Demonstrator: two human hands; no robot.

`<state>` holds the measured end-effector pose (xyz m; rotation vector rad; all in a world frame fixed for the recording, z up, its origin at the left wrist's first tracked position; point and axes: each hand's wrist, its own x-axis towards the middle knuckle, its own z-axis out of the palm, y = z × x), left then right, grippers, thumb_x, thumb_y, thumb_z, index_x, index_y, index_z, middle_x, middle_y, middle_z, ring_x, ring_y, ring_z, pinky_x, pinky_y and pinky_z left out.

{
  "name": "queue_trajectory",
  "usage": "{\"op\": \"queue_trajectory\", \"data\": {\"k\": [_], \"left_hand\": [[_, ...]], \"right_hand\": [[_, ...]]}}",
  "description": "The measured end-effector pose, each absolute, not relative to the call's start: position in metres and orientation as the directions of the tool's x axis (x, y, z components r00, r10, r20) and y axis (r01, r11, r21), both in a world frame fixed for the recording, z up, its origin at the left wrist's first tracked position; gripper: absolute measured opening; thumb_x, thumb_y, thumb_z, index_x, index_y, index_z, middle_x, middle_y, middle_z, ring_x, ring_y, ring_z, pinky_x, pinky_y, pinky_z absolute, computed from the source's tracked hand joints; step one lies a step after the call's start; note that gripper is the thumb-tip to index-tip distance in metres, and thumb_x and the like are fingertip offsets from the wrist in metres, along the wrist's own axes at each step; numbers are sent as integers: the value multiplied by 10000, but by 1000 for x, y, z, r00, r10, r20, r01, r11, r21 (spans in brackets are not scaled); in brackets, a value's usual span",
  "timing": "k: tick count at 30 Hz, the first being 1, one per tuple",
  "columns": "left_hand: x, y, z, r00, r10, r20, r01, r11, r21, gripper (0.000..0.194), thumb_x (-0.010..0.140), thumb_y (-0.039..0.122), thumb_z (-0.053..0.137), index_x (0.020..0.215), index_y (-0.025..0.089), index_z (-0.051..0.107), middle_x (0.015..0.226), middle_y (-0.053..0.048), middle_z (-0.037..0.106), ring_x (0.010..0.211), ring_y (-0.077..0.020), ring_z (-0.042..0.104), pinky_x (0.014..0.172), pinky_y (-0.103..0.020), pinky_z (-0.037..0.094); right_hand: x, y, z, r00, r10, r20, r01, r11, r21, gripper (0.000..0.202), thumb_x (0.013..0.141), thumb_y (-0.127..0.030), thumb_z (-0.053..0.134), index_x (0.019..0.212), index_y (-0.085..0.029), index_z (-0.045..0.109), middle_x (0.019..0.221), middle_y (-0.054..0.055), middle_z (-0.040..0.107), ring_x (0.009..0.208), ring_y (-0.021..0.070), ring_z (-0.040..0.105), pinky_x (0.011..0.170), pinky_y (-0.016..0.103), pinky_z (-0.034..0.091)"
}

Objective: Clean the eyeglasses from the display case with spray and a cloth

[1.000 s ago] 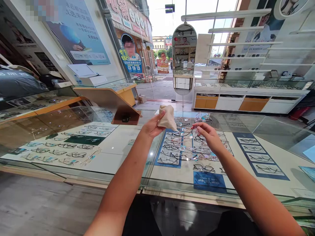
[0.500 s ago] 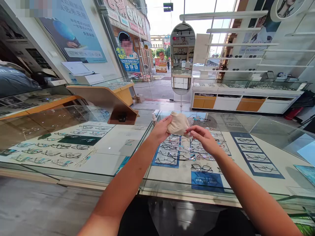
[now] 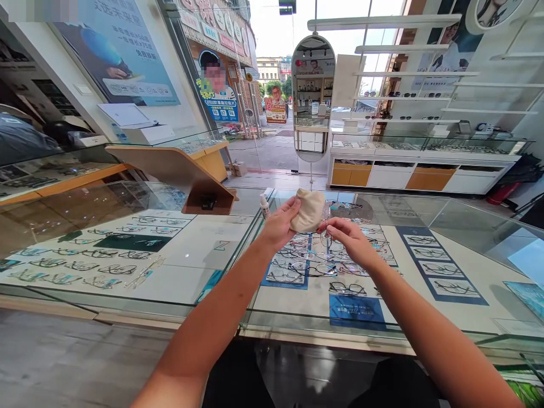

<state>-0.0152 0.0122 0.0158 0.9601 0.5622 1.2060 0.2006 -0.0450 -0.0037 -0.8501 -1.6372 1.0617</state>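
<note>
My left hand (image 3: 281,225) is closed round a beige cloth (image 3: 307,212), thumb on top, above the glass counter. Beside the cloth, my right hand (image 3: 345,233) pinches a thin-framed pair of eyeglasses (image 3: 326,213). One clear lens shows at the cloth's right edge; the cloth and my fingers hide the rest of the frame. A small white spray bottle (image 3: 264,206) stands on the counter just past my left hand. Beneath both hands, rows of eyeglasses (image 3: 313,268) lie inside the glass display case (image 3: 297,317).
A brown wooden stand (image 3: 208,201) rests on the counter at left. More eyeglasses (image 3: 119,268) fill the left case. Across the floor are an oval mirror (image 3: 313,102) and a long display cabinet (image 3: 391,174). At far left, part of a person (image 3: 21,136) shows.
The cloth has tilted and changed shape slightly in my left hand. Both hands stay nearly in place, with the same grips. The view has shifted a little.
</note>
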Motion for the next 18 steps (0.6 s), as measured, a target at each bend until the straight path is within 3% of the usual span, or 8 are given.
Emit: {"op": "queue_trajectory", "data": {"k": [3, 6, 13, 18], "left_hand": [[-9, 3, 17, 354, 919, 173, -447, 4, 894, 558, 744, 414, 989, 1192, 195, 737, 1043, -51, 802, 937, -194, 768, 846, -294, 605], [-4, -1, 15, 307, 931, 199, -410, -59, 910, 603, 667, 390, 1028, 1159, 202, 734, 1008, -24, 790, 842, -149, 732, 814, -273, 589], [1, 2, 3, 265, 933, 244, -339, -147, 929, 521, 709, 460, 988, 1071, 196, 723, 905, -10, 741, 687, -134, 651, 629, -266, 534], [-3, 3, 5, 307, 939, 154, -199, -95, 975, 614, 702, 593, 971, 1101, 183, 749, 931, -50, 749, 743, -150, 662, 659, -264, 502]], "right_hand": [[198, -47, -3, -302, 889, 343, 40, 372, -927, 349, 998, -578, 680, 1060, -252, 785, 1074, 61, 792, 1018, 241, 683, 938, 396, 512], [195, -49, -3, -319, 885, 338, 41, 369, -928, 342, 1003, -576, 679, 1063, -254, 777, 1068, 60, 781, 1005, 238, 671, 922, 394, 511], [192, -55, -1, -382, 864, 328, 35, 369, -929, 302, 1025, -548, 662, 1069, -265, 759, 1067, 58, 752, 1013, 240, 643, 934, 399, 500], [192, -57, 2, -390, 858, 334, 31, 374, -927, 288, 1028, -533, 663, 1067, -267, 767, 1084, 57, 756, 1007, 243, 636, 928, 404, 495]]}}
